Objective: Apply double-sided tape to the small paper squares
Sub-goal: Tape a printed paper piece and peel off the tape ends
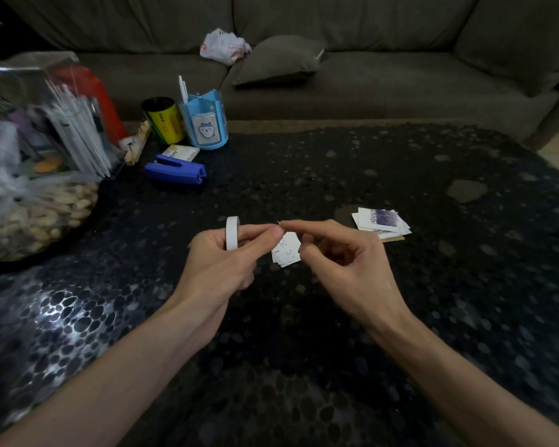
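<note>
My left hand (220,262) grips the tape roll (232,235) as anchor while my right hand (339,256) pinches the tape end (280,223) to pull a strip, over the paper squares (287,253) mid-worktop.

Left hand (220,262) covering lower part of tape roll (232,232). Right hand (346,262) pinching scrap (279,222), too tiny for identifying. Paper squares (287,253) partly hiding behind fingers. Peanut bag (29,221) blurring, frame edge cropping it.

Forearms converging, left hand (220,258) curled, right hand (344,258) pointing index — fingertips (275,235) nearly touching
</note>
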Demonstrator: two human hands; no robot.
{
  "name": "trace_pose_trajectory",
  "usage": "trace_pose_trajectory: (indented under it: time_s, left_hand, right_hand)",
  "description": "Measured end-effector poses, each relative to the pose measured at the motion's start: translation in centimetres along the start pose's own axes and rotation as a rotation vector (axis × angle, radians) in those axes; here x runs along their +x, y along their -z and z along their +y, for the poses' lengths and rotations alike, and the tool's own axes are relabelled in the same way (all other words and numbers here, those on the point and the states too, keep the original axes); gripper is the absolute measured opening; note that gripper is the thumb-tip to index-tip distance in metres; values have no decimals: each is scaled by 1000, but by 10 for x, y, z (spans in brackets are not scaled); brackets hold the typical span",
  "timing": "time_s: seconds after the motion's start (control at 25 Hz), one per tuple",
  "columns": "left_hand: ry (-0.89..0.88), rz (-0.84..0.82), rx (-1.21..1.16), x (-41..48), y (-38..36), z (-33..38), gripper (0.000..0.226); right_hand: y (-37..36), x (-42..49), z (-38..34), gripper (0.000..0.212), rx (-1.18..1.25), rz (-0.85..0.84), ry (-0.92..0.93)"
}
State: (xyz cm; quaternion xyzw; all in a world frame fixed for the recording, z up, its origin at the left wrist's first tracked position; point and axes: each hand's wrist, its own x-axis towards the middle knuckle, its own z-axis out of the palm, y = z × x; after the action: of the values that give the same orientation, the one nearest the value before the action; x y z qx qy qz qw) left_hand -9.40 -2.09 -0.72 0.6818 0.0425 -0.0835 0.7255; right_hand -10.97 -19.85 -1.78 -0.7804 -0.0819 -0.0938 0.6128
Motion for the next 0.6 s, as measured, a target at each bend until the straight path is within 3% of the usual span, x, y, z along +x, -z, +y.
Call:
trace_pose_trajectory:
  time_s: [0.6]
  left_hand:
    - [-20,14,-2,2,0,-2,16]
  right_hand:
    - [-1,2,-1,40,104,-12,-80]
